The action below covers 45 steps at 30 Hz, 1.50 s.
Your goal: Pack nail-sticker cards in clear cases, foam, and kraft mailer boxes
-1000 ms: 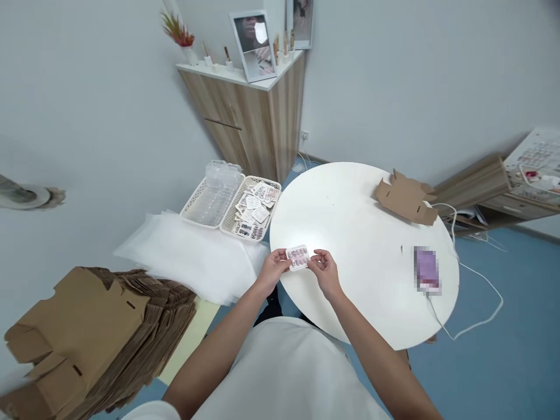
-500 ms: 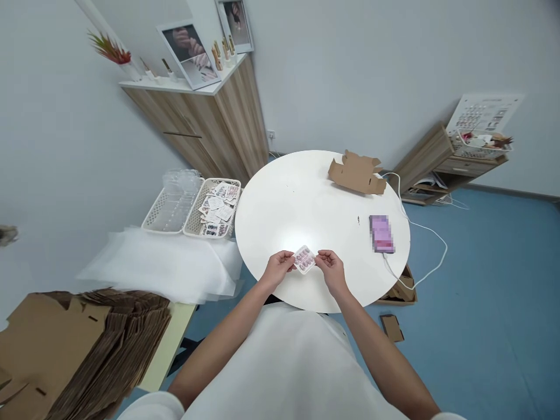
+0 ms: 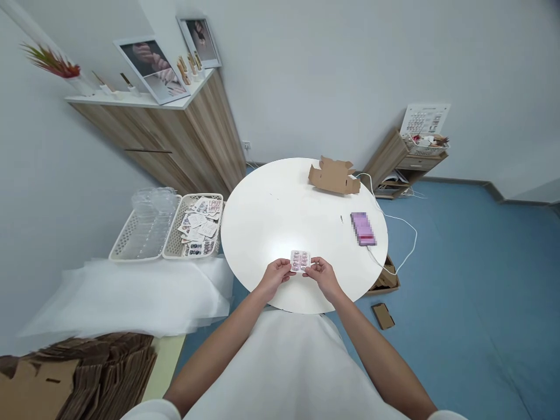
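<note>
Between my two hands is a small white card of press-on nails (image 3: 300, 261), its pinkish nails set in two groups and facing up. My left hand (image 3: 276, 275) pinches its left edge with thumb and fingers. On the opposite edge, my right hand (image 3: 322, 275) has a similar closed grip. Both hands are over the near part of a round white table (image 3: 262, 216). Left of the table, a white basket (image 3: 177, 224) holds more such cards in a loose pile.
An unfolded cardboard box (image 3: 335, 176) lies at the table's far side. A phone (image 3: 363, 228) with a white cable is on the right. A second basket (image 3: 120, 245) holds clear plastic trays. White sheets (image 3: 131, 291) and stacked flat cardboard (image 3: 118, 367) lie at left.
The card has turned from a diamond angle to nearly square with me. My hands still hold both sides. The head view has shifted, moving the surroundings leftward.
</note>
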Each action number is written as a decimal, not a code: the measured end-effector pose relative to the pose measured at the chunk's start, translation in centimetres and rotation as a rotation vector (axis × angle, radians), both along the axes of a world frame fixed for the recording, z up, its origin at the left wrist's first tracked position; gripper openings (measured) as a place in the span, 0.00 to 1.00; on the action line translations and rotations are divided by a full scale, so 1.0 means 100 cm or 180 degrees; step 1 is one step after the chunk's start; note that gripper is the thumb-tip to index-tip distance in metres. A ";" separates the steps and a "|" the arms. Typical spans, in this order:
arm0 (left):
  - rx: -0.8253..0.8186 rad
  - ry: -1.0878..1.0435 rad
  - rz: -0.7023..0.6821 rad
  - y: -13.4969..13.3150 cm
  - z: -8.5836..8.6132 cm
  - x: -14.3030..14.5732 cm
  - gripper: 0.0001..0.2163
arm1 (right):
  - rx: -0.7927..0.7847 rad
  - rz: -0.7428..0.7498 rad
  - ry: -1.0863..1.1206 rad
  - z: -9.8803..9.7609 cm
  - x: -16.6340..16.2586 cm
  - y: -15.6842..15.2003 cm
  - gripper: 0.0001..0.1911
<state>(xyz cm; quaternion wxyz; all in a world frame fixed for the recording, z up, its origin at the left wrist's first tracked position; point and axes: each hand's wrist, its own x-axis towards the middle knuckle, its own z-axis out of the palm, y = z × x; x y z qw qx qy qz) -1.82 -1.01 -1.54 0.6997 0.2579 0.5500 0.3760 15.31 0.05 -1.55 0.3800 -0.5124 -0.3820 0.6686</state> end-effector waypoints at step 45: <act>0.1425 0.1073 -0.0097 -0.001 -0.031 0.002 0.20 | 0.1042 0.0559 -0.1656 -0.010 0.010 -0.006 0.31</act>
